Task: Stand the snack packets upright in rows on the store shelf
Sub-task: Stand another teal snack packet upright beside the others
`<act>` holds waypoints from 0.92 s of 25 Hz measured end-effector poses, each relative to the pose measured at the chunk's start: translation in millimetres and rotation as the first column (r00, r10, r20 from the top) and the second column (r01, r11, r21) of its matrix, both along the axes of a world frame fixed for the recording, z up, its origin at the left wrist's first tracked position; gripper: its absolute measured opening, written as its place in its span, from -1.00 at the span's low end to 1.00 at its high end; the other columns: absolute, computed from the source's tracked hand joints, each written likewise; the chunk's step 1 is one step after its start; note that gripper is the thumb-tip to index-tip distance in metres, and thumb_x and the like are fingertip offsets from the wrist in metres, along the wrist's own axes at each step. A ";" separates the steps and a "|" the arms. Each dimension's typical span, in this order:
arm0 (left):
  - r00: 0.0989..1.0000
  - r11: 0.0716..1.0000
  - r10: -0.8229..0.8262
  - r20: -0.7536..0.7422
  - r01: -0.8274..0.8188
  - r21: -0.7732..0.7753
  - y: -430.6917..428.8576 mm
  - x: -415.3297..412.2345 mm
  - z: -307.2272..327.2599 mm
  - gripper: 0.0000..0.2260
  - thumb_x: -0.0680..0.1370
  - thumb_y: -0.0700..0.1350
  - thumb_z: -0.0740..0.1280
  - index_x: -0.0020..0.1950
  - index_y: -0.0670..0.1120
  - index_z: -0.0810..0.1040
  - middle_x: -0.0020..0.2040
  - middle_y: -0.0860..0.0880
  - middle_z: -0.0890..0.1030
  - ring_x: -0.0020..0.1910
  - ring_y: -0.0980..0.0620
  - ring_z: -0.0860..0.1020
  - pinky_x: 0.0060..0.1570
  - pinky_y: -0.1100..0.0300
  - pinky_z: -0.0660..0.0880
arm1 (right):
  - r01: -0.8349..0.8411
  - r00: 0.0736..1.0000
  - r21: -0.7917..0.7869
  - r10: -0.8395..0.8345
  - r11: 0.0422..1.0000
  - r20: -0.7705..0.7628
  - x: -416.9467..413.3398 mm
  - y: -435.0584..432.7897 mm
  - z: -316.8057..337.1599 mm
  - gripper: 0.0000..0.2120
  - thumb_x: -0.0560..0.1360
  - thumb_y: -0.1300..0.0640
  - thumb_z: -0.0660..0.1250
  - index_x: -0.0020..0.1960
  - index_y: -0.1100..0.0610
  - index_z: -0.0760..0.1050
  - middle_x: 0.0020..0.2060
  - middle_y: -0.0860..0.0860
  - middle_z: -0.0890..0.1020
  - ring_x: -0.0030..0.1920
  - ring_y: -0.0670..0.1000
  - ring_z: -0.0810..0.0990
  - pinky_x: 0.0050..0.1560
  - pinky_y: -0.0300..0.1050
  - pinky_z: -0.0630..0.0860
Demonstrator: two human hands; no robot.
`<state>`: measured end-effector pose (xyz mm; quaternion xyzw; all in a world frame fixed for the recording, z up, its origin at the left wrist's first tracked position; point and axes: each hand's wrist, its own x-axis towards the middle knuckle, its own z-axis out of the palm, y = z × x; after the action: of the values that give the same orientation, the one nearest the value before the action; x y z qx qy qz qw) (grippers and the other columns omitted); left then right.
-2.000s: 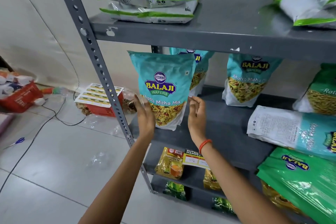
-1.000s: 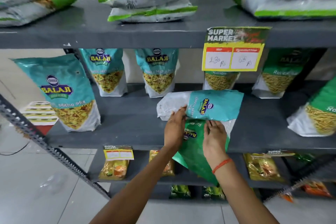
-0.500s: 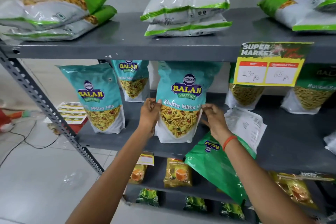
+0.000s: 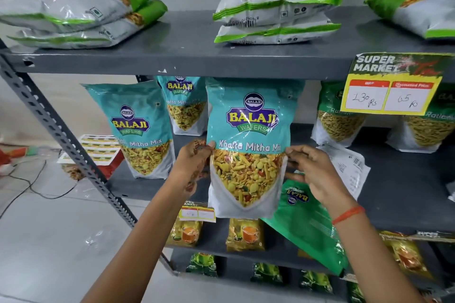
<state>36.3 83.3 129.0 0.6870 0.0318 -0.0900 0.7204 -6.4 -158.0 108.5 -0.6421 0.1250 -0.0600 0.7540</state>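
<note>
Teal pkt [image 4: 246, 145] upright, gripped by both hands' fingers [image 4: 209, 145]; green pkt [image 4: 305, 224] flat just R.

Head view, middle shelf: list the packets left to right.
Teal packet → rear teal packet → held teal packet → white lying packet → right green packet

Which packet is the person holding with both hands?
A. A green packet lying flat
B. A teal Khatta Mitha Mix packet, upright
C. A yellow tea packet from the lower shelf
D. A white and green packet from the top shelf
B. The left hand and right hand grip the two sides of the upright teal packet, its front label facing the camera, while the green packet lies loose below the right wrist.
</note>
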 end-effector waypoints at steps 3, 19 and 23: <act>0.995 0.997 0.066 0.068 -0.064 -0.030 1.0 17.5 -14.2 -0.78 0.58 -0.10 0.25 0.11 -0.23 0.48 -0.01 -0.18 0.60 -0.08 -0.12 0.58 -0.04 0.00 0.49 | 0.019 0.997 -0.043 -0.015 0.999 0.077 16.0 15.0 -8.5 -0.89 0.55 0.26 0.25 -0.12 0.15 0.51 -0.24 -0.01 0.66 -0.31 -0.17 0.67 -0.34 -0.25 0.62; 0.866 0.949 0.166 0.472 -0.271 0.163 5.0 39.1 -75.8 -0.58 0.63 0.00 0.08 0.49 0.05 0.11 0.49 0.05 0.25 0.48 0.07 0.22 0.33 0.23 0.29 | 0.204 0.968 -0.301 -0.145 0.932 0.205 62.8 64.8 -53.0 -0.83 0.58 0.23 0.21 0.13 0.23 0.47 0.10 0.13 0.62 0.10 0.00 0.57 0.09 -0.33 0.50; 0.551 0.910 -0.052 0.833 -0.317 0.266 -39.3 6.6 -61.0 -0.56 0.62 -0.04 0.06 0.50 0.04 0.10 0.51 0.13 0.15 0.52 0.10 0.11 0.46 0.32 0.08 | 0.386 0.874 -0.413 -0.185 0.825 0.449 40.5 54.6 -43.4 -0.81 0.58 0.21 0.18 0.17 0.17 0.46 0.07 -0.01 0.60 0.07 -0.13 0.55 0.06 -0.43 0.45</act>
<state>42.9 44.1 68.0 0.7713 -0.2387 0.3056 0.5047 34.1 -103.4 65.1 -0.7602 0.0496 -0.3307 0.5571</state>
